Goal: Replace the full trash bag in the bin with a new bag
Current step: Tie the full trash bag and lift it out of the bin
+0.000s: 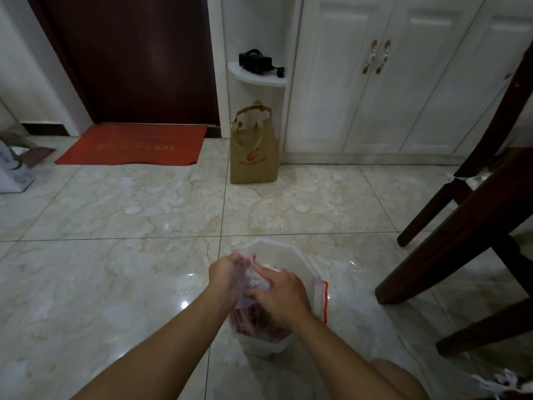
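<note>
Both hands (259,284) bunch clear bag (251,277); bin (288,252) contents mostly hidden.

A single wide-angle view from the person's head looks forward and steeply down over both forearms at the tiled floor (115,215). The hands sit close, low in the middle; the door (129,59) and cabinets (403,82) lie far off along the top.

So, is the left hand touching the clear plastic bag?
Touching. The head view shows the left hand with fingers curled into the bunched clear plastic bag above the bin.
</note>
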Motion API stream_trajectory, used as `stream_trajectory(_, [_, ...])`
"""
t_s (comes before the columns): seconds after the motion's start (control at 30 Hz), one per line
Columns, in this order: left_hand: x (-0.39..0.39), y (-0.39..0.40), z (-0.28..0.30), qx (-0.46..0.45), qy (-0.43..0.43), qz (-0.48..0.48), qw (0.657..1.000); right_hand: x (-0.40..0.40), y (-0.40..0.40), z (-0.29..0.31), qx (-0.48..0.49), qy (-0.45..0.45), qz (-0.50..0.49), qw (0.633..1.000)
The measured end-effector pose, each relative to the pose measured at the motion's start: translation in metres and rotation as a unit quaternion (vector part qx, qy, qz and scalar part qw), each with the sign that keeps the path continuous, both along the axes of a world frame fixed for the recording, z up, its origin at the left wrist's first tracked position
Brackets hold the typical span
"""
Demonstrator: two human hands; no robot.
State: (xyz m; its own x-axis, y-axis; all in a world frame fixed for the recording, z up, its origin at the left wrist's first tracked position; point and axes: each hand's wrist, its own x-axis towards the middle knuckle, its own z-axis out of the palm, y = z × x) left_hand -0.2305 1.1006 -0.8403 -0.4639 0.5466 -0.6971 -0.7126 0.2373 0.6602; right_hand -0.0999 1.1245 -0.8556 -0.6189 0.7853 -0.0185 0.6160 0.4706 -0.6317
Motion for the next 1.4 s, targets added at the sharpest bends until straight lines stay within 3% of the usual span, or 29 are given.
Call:
stream_trajectory(0.27, [0.001,-0.001,0.004,-0.027,0.008,-0.049,0.998,0.004,0.008,-0.014,0.055,-0.090,0.006,0.994])
stream_trajectory(0.5, [0.013,0.001,-0.001,0.020,0.130,-0.054,0.990,0.004,0.012,-0.018,0.006,-0.111,0.021,0.994])
stream_trajectory(0.67, [0.014,0.004,-0.002,0.048,0.027,-0.008,0.998,0.005,0.013,-0.018,-0.031,-0.104,0.020,0.994])
stream_trajectory(0.8, [0.006,0.014,-0.020,0.085,-0.009,0.038,0.996,0.000,0.010,-0.022,0.007,-0.097,0.026,0.995])
stream_trajectory(0.9, [0.002,0.019,-0.029,0.099,-0.014,0.040,0.994,0.003,0.012,-0.013,0.042,-0.089,0.052,0.994])
stream_trajectory(1.03, [0.002,0.024,-0.030,0.083,0.023,0.013,0.996,0.005,0.013,-0.018,-0.034,-0.084,0.039,0.995])
stream_trajectory(1.13, [0.005,0.025,-0.027,0.073,0.035,-0.023,0.996,0.005,0.013,-0.035,-0.126,-0.053,-0.017,0.991])
stream_trajectory(1.27, [0.006,0.022,-0.026,0.051,0.073,-0.126,0.988,0.008,0.020,-0.035,-0.202,0.061,-0.101,0.972])
stream_trajectory(1.4, [0.011,0.016,-0.029,0.034,0.140,-0.168,0.975,0.007,0.033,-0.027,-0.297,0.190,-0.239,0.905])
